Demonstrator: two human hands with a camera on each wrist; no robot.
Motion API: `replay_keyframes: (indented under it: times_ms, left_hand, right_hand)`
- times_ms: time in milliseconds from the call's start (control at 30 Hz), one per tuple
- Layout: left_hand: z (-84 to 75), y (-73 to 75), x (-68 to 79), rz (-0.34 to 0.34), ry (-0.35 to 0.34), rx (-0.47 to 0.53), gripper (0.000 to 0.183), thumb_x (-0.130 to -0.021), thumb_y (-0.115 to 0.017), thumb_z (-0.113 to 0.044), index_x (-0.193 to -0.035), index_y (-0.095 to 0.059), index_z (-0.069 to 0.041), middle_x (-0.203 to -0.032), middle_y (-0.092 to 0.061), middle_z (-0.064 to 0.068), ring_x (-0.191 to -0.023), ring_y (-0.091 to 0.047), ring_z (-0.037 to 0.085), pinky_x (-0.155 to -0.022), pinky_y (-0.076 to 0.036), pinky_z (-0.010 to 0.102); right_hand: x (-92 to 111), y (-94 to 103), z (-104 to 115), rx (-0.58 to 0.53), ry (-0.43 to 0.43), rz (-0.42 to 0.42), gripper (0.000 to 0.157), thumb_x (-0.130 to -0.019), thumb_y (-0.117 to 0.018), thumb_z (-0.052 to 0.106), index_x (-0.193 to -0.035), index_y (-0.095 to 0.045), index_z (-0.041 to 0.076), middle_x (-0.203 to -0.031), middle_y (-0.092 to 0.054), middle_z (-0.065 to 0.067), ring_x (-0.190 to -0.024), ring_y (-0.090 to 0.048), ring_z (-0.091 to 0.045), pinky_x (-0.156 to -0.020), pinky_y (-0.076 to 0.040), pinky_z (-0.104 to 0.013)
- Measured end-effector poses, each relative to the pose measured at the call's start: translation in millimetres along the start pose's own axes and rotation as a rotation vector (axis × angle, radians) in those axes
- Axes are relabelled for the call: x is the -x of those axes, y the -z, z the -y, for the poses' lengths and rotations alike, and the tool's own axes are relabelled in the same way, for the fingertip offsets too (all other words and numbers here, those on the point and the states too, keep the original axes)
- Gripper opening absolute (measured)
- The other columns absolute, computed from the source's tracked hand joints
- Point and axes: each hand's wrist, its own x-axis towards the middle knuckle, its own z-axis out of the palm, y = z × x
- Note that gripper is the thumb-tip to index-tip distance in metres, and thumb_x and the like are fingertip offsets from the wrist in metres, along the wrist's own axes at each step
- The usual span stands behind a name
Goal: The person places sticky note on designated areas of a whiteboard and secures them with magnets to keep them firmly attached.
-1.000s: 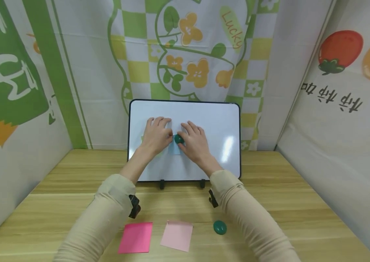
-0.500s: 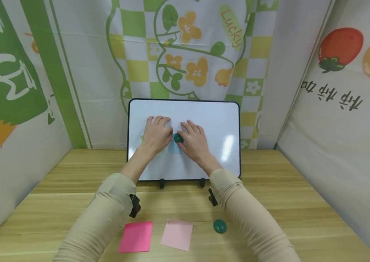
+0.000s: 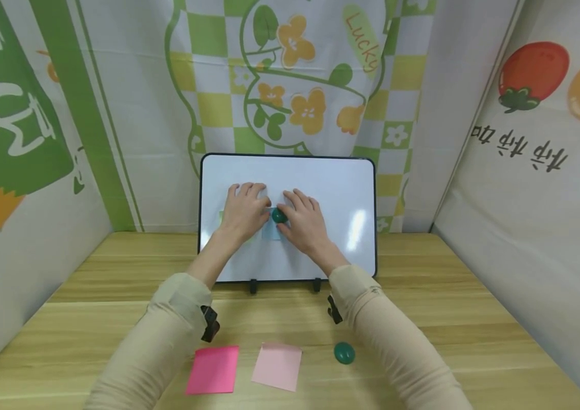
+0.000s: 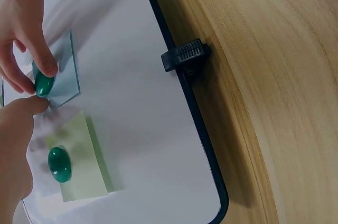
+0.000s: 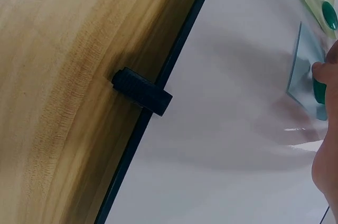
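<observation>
On the whiteboard [image 3: 331, 182], a right hand [image 3: 306, 223] pinches a green magnet [image 4: 44, 84] over a blue note [image 4: 67, 78]

Thumb and fingers close narrowly on the magnet's sides, probably so it can sit against the paper and hold it to the upright surface. The left hand [image 3: 242, 213] is just beside, its thumb and forefinger slightly apart with nothing seen between them, perhaps steadying the note's edge; whether the thumb touches the paper, I cannot tell. Next to it, a pale green note [image 4: 84, 166] lies under a second magnet [image 4: 59, 164], likely what keeps it up. Black feet [image 4: 186, 56] clasp the board's lower edge, presumably propping it on the table [image 3: 474, 353]. Nearer the camera, a hot-pink note [image 3: 213, 370], a pale pink note [image 3: 277, 367] and a loose magnet [image 3: 344, 353] lie apart, seemingly within easy reach
</observation>
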Motion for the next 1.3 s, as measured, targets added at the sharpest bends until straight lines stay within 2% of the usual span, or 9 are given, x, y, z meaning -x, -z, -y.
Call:
replay_keyframes:
  times_ms: [233,567,1000,1300]
  left_hand:
    - [0.6,-0.2,3.2,-0.025,-0.012,0.020,0.030,-0.085,-0.078,-0.030,-0.112,-0.073,-0.017,-0.139,-0.059,0.011,-0.129,-0.052,0.033,-0.108,-0.039,0.054]
    - [0.6,1.4,9.5,0.007,-0.020,0.033,0.041,-0.088,-0.075,-0.032,-0.124,-0.067,-0.016,-0.147,-0.052,0.012,-0.134,-0.048,0.033,-0.113,-0.035,0.055]
    - [0.8,0.4,17.3,0.016,0.001,0.074,0.047,-0.089,-0.073,-0.035,-0.131,-0.062,-0.016,-0.151,-0.047,0.011,-0.138,-0.043,0.033,-0.115,-0.032,0.054]
    - [-1.5,4.7,24.3,0.020,0.030,0.155,0.047,-0.090,-0.072,-0.036,-0.131,-0.062,-0.015,-0.153,-0.046,0.012,-0.139,-0.042,0.035,-0.115,-0.032,0.056]
  right_hand:
    - [6,-2.8,-2,-0.017,0.001,-0.009,0.050,-0.089,-0.073,0.039,-0.132,-0.063,0.015,-0.151,-0.048,-0.010,-0.143,-0.039,-0.032,-0.114,-0.037,-0.050]
    - [13,-3.2,-4,-0.056,0.011,-0.061,0.054,-0.087,-0.077,0.038,-0.132,-0.062,0.014,-0.151,-0.048,-0.012,-0.142,-0.040,-0.033,-0.114,-0.037,-0.051]
    - [22,-1.5,-4,-0.084,0.001,-0.060,0.056,-0.086,-0.077,0.040,-0.133,-0.061,0.014,-0.150,-0.049,-0.011,-0.142,-0.040,-0.033,-0.114,-0.036,-0.052]
    - [33,-3.4,-4,-0.136,-0.006,-0.068,0.057,-0.085,-0.079,0.038,-0.133,-0.061,0.012,-0.149,-0.049,-0.013,-0.141,-0.041,-0.035,-0.114,-0.036,-0.053]
